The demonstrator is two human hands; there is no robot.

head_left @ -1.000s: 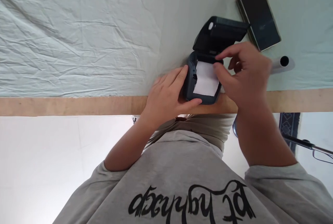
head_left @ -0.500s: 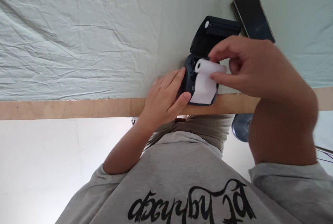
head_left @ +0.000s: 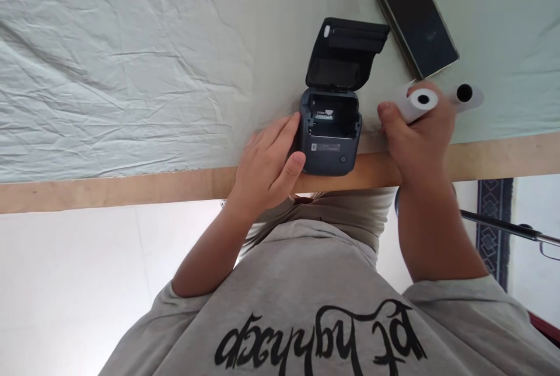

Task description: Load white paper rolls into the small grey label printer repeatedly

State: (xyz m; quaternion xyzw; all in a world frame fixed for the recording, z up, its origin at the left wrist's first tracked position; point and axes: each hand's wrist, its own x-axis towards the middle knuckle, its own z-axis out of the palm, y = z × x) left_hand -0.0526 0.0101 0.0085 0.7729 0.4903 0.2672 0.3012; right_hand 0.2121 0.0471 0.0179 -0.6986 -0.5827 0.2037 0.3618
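Observation:
A small dark printer (head_left: 329,146) stands at the table's near edge with its lid (head_left: 343,52) swung up and its paper bay showing bare inside. My left hand (head_left: 266,169) grips the printer's left side, thumb on its front corner. My right hand (head_left: 417,140) is to the right of the printer, closed around a white paper roll (head_left: 417,102) whose core end faces the camera.
A black phone (head_left: 417,23) lies on the pale green cloth (head_left: 131,61) beyond the printer. Another white roll (head_left: 466,95) rests just right of my right hand. The table's wooden edge (head_left: 109,189) runs across the view. A metal rod (head_left: 503,229) shows low at the right.
My right hand lifted the paper roll out of the printer and carried it to the right. The bay now holds no paper. My left hand stayed on the printer.

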